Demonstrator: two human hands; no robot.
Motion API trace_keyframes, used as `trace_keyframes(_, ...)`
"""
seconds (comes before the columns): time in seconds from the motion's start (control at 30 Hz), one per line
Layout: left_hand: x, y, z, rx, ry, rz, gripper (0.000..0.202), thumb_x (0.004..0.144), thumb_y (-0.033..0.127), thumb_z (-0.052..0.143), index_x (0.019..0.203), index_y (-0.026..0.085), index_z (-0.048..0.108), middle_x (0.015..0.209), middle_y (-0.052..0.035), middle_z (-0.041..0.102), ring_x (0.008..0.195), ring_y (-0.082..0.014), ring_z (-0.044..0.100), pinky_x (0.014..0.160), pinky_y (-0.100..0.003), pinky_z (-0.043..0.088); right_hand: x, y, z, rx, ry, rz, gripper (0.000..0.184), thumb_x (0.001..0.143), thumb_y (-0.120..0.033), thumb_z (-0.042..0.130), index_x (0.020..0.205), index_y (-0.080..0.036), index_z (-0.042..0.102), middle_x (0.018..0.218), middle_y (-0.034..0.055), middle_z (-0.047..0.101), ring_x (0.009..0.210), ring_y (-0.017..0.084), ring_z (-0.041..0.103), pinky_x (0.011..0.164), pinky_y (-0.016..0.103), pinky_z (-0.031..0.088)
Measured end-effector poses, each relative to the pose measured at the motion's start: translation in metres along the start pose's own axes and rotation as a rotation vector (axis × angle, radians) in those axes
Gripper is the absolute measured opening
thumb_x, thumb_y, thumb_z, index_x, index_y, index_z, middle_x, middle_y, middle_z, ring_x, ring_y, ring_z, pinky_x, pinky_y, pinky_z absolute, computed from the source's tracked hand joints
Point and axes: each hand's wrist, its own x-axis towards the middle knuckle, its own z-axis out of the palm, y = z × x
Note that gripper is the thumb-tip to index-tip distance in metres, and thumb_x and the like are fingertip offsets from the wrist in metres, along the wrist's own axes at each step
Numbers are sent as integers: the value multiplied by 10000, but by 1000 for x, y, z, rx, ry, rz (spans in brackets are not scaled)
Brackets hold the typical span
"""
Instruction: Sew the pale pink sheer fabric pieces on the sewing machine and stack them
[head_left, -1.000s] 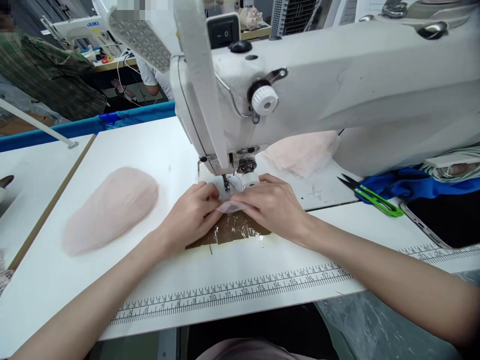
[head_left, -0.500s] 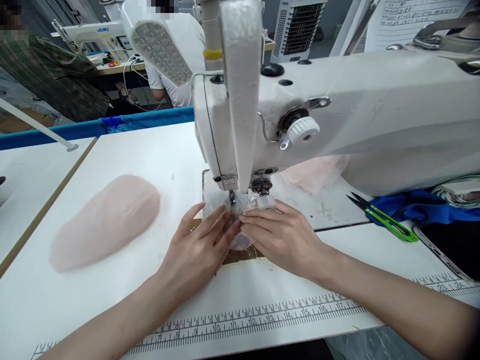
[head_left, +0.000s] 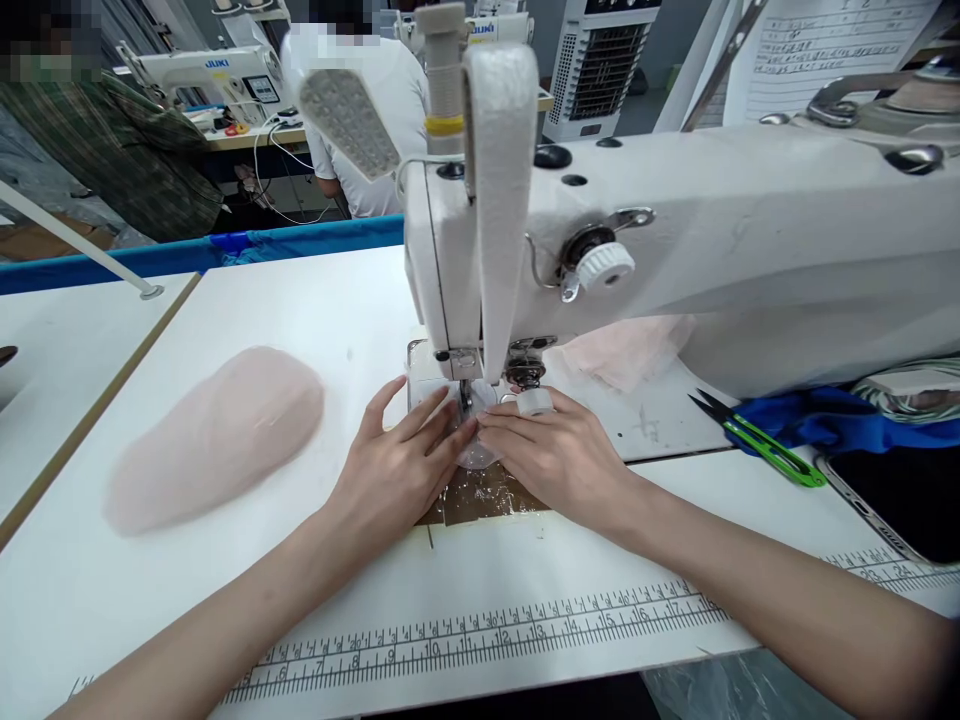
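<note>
At the sewing machine (head_left: 517, 200), a small translucent, sheer piece (head_left: 478, 457) with a rounded front edge lies under the needle area (head_left: 466, 395). My left hand (head_left: 397, 455) rests flat to the left of the presser foot, fingers spread, its fingertips touching the piece. From the right, my right hand (head_left: 559, 450) lies with fingers stretched out and close together, the tips on the piece beside the foot. Both thumbs are mostly hidden. A pale pink sheer rounded piece (head_left: 217, 440) lies on the table to the left.
More pink sheer fabric (head_left: 626, 350) lies beneath the machine arm. On the right are green thread snips (head_left: 772, 445), a blue cloth (head_left: 847, 415) and a phone (head_left: 900, 500). A printed ruler (head_left: 480, 640) runs along the front edge. Two people are beyond the blue-edged table.
Both hands have moved slightly away from me, toward the machine, with the translucent piece, uncovering more of the brown taped patch. The view has shifted a little.
</note>
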Motion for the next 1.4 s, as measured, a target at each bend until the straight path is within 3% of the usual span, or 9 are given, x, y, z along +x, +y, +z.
trace_keyframes(0.17,2,-5,3,4,0,-24,304,935,181,498,1216,184,616,1198,-107,674,1191,-273,578,1086,-540,249,3,3,3,-64,-11,17,229,867,-45,512,846,-158,710,854,31,756,644,145,649,877,345,454)
trace_keyframes(0.43,-4,1,-5,-54,43,-15,310,929,122,484,1183,222,630,1149,-40,703,1118,-228,626,1068,-498,291,-2,3,2,-51,-18,-55,214,868,-51,547,975,-143,707,989,39,745,840,166,669,897,351,470)
trace_keyframes(0.87,-2,-3,-1,-77,50,-3,287,945,121,456,1169,165,629,1130,-81,703,1051,-221,671,1080,-541,297,-2,4,6,-61,-2,-41,214,853,-25,548,950,-133,706,972,25,750,780,150,675,965,349,455)
trace_keyframes(1.4,1,-7,7,-104,62,-34,292,944,129,459,1170,193,632,1146,-72,697,1059,-217,668,1096,-552,289,3,8,6,-93,-115,-7,253,902,-36,490,958,-154,707,1006,44,741,869,173,680,971,388,469)
